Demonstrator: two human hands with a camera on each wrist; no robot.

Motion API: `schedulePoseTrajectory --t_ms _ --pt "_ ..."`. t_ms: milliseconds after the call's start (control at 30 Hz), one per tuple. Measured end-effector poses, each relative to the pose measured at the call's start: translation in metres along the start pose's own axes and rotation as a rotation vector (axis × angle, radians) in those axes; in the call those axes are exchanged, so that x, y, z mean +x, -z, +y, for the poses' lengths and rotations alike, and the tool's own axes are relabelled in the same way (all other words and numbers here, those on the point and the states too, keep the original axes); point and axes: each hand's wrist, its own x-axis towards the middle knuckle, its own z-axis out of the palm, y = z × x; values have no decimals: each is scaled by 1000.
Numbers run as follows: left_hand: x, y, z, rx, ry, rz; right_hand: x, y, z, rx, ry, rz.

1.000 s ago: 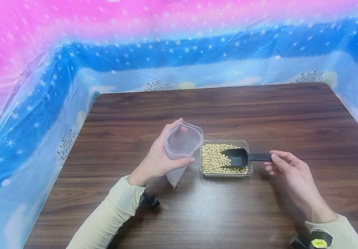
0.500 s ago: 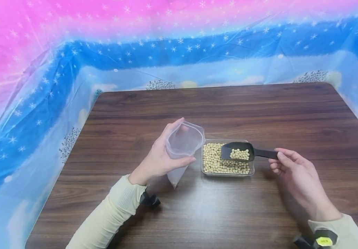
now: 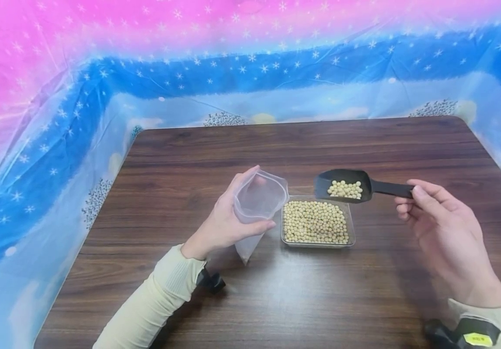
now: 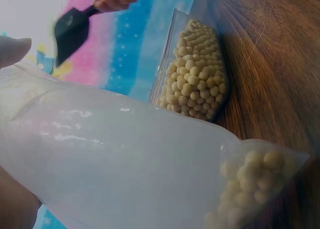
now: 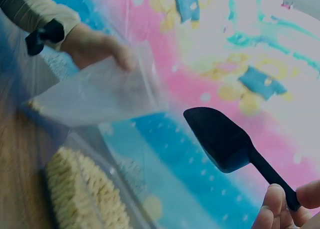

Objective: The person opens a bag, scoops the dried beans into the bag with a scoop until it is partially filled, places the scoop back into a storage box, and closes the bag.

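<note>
Hovering, the scoop hides beans from wrist views.

Table and cloth
Brown wood grain below; behind, pink and blue folds printed with white snowflakes, creased at left.

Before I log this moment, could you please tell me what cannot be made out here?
Scooped beans: right wrist view, hidden by the scoop itself.
Middle of the bag: head view, covered by the left hand.
Most of that hand: left wrist view, cut off by the left edge.
Print on the yellow label: head view, too small.
</note>
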Motion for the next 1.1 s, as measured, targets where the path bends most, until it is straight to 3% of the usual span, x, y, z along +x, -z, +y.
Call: schedulePoseTrajectory --t_ms 233,500,1100 --pt "-1 -4 -2 -21 20 -14 2 -32 -2 -11 31 -71" --pt "-1 -6 0 -25 32 -27 2 -56 4 -113 37 -140" --pt "1 -5 0 -30 15 -30 4 -75 9 -214 93 -231"
